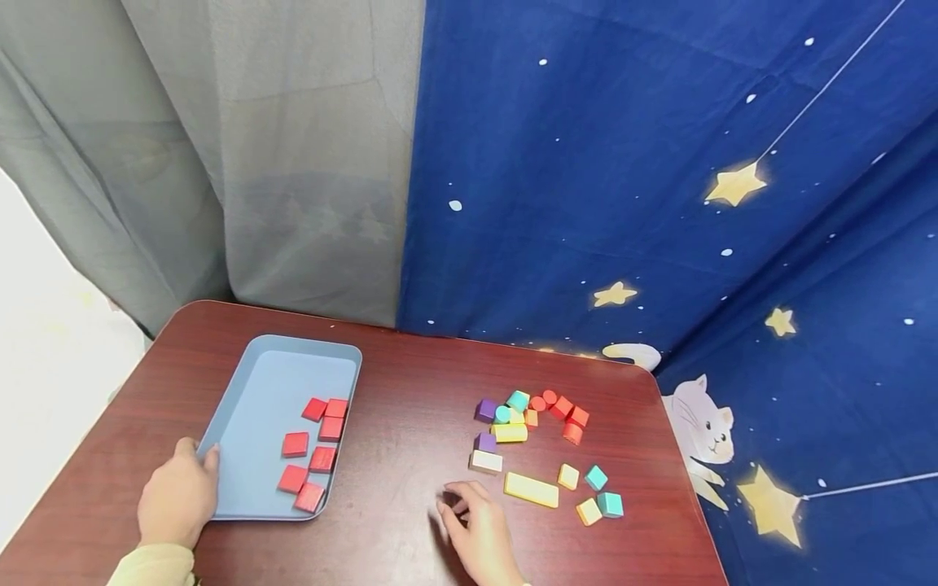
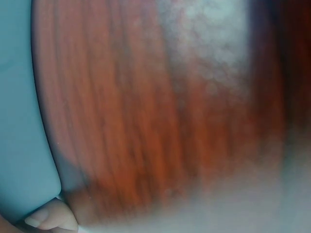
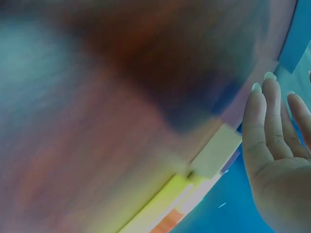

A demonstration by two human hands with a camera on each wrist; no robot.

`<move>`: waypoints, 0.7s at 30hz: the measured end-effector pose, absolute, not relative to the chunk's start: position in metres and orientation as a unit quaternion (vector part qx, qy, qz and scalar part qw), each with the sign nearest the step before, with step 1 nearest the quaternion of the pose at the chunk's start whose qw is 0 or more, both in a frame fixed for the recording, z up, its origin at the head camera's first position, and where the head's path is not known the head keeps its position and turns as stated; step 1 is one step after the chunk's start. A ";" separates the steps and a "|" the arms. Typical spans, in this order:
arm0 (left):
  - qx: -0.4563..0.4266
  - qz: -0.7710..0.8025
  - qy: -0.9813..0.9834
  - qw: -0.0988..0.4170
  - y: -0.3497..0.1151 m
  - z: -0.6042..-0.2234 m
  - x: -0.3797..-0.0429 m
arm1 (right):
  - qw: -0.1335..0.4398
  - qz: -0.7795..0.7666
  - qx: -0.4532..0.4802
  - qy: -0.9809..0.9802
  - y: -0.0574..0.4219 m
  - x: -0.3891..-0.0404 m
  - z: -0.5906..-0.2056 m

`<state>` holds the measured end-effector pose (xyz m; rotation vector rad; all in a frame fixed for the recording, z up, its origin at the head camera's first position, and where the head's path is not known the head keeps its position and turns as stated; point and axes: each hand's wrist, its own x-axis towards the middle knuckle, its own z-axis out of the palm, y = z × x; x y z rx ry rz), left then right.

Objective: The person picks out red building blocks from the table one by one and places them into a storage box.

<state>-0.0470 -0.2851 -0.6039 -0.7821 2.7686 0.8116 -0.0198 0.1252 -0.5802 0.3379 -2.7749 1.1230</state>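
At the left of the table, a blue-grey tray (image 1: 282,378) holds several red square blocks (image 1: 295,444) along its right side. My left hand (image 1: 178,495) grips the tray's near left corner, thumb at the rim; in the left wrist view a fingertip (image 2: 46,216) shows under the tray's edge (image 2: 19,121). My right hand (image 1: 479,527) is over the table, its fingers loosely bent and holding nothing. Closest to it are a white block (image 1: 486,462) and a long yellow block (image 1: 531,490). The right wrist view shows the same hand (image 3: 282,170) with extended fingers.
Behind the white block lie purple (image 1: 487,409), yellow (image 1: 509,433), teal and red blocks (image 1: 561,407) in a loose group. Farther right are small yellow (image 1: 589,512) and teal blocks (image 1: 610,505). Grey and blue curtains (image 1: 557,179) hang beyond the dark red wooden table (image 1: 410,382).
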 end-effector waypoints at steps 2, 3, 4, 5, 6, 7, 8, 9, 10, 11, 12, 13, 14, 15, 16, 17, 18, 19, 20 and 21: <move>-0.261 0.268 0.924 0.076 -0.286 -0.604 -0.047 | 0.084 0.376 0.109 -0.916 0.133 -0.018 -0.584; -0.261 0.267 0.924 0.076 -0.287 -0.604 -0.046 | 0.095 0.379 0.107 -0.914 0.137 -0.017 -0.586; -0.262 0.266 0.925 0.076 -0.287 -0.603 -0.046 | 0.108 0.379 0.103 -0.913 0.141 -0.016 -0.587; -0.262 0.266 0.924 0.077 -0.288 -0.603 -0.046 | 0.120 0.380 0.097 -0.912 0.146 -0.016 -0.588; -0.263 0.266 0.924 0.078 -0.288 -0.602 -0.046 | 0.130 0.378 0.092 -0.912 0.150 -0.015 -0.588; -0.263 0.266 0.924 0.079 -0.288 -0.602 -0.046 | 0.140 0.375 0.086 -0.912 0.155 -0.015 -0.588; -0.263 0.266 0.924 0.079 -0.288 -0.601 -0.046 | 0.144 0.374 0.077 -0.913 0.160 -0.015 -0.587; -0.263 0.266 0.924 0.080 -0.287 -0.601 -0.046 | 0.147 0.372 0.067 -0.914 0.165 -0.015 -0.585; -0.263 0.266 0.924 0.080 -0.287 -0.601 -0.046 | 0.147 0.366 0.056 -0.917 0.171 -0.015 -0.583; -0.263 0.266 0.924 0.079 -0.287 -0.601 -0.046 | 0.144 0.361 0.043 -0.921 0.176 -0.015 -0.580; -0.263 0.266 0.924 0.078 -0.287 -0.601 -0.047 | 0.140 0.355 0.030 -0.924 0.181 -0.016 -0.578; -0.263 0.267 0.924 0.077 -0.287 -0.602 -0.047 | 0.136 0.350 0.017 -0.927 0.186 -0.017 -0.574; -0.263 0.265 0.924 0.076 -0.287 -0.602 -0.047 | 0.135 0.344 0.008 -0.929 0.191 -0.018 -0.571; -0.265 0.264 0.924 0.076 -0.287 -0.602 -0.047 | 0.137 0.337 0.002 -0.931 0.195 -0.020 -0.569; -0.265 0.264 0.924 0.076 -0.287 -0.603 -0.047 | 0.139 0.335 -0.003 -0.932 0.200 -0.021 -0.566; -0.264 0.264 0.925 0.074 -0.287 -0.603 -0.047 | 0.142 0.334 -0.007 -0.932 0.204 -0.023 -0.565; -0.264 0.264 0.925 0.072 -0.287 -0.604 -0.048 | 0.147 0.334 -0.009 -0.931 0.208 -0.025 -0.563; -0.263 0.264 0.925 0.070 -0.287 -0.604 -0.048 | 0.152 0.332 -0.008 -0.931 0.213 -0.027 -0.562; -0.263 0.263 0.926 0.069 -0.287 -0.604 -0.048 | 0.158 0.329 -0.007 -0.931 0.217 -0.028 -0.561; -0.262 0.264 0.926 0.068 -0.286 -0.604 -0.048 | 0.160 0.326 -0.010 -0.932 0.220 -0.030 -0.560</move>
